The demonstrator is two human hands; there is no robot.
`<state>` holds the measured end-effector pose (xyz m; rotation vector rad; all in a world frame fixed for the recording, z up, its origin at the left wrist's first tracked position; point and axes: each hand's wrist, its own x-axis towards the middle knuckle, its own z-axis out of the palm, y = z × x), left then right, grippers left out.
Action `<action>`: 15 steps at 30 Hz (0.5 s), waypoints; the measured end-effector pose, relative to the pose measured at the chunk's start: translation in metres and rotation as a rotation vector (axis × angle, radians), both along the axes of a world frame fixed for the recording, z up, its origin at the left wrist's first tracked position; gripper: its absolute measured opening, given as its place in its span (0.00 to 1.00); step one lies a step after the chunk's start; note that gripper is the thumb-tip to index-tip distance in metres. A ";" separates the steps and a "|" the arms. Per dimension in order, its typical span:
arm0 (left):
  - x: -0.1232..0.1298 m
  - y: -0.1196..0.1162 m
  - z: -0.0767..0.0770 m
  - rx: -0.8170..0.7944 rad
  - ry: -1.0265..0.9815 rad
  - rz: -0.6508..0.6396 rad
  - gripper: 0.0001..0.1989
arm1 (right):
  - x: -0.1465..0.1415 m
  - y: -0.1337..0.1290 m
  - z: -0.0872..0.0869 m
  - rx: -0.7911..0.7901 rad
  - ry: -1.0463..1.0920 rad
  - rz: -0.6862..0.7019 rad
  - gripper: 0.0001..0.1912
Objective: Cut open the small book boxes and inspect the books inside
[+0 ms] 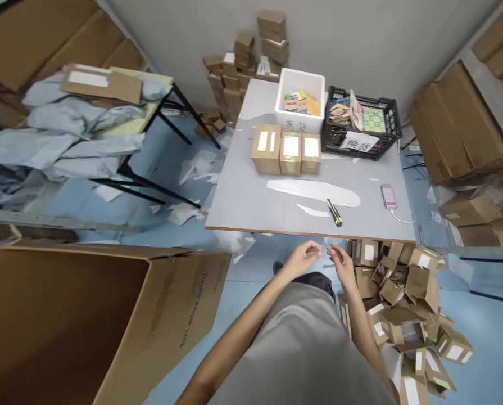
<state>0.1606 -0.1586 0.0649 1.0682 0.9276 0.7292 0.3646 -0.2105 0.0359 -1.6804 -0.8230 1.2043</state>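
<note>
My left hand [305, 259] hovers just in front of the table's near edge, its fingers loosely curved, with nothing visible in it. Close beside it, my right hand [340, 264] is also half-curled, thumb and fingers apart, holding nothing. The fingertips of both hands face each other without touching. Nearest to them on the grey table [251, 205] lies a yellow-and-black box cutter [334, 213]. Behind it are a torn white paper strip [314, 192] and a smaller scrap [313, 210]. Three taped cardboard boxes [290, 152] with white labels stand in a row further back.
A white foam box [300, 95] and a black crate [361, 124] hold booklets at the back. A phone [388, 197] with a cable lies right. Opened cartons [403, 315] are heaped on the floor at right; a big open carton [179, 304] stands left. Grey parcels [66, 132] cover another table.
</note>
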 end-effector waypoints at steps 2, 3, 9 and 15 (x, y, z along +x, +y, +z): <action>-0.030 0.012 -0.001 -0.021 -0.017 0.115 0.22 | -0.031 0.021 0.003 0.008 0.009 0.059 0.40; -0.041 0.018 -0.001 -0.034 -0.028 0.171 0.23 | -0.043 0.030 0.004 0.008 0.016 0.086 0.40; -0.072 0.074 -0.001 -0.020 -0.038 0.370 0.23 | -0.081 0.087 0.009 0.038 0.027 0.212 0.38; -0.076 0.150 0.003 0.011 0.057 0.407 0.23 | -0.090 0.170 0.009 0.070 0.016 0.239 0.36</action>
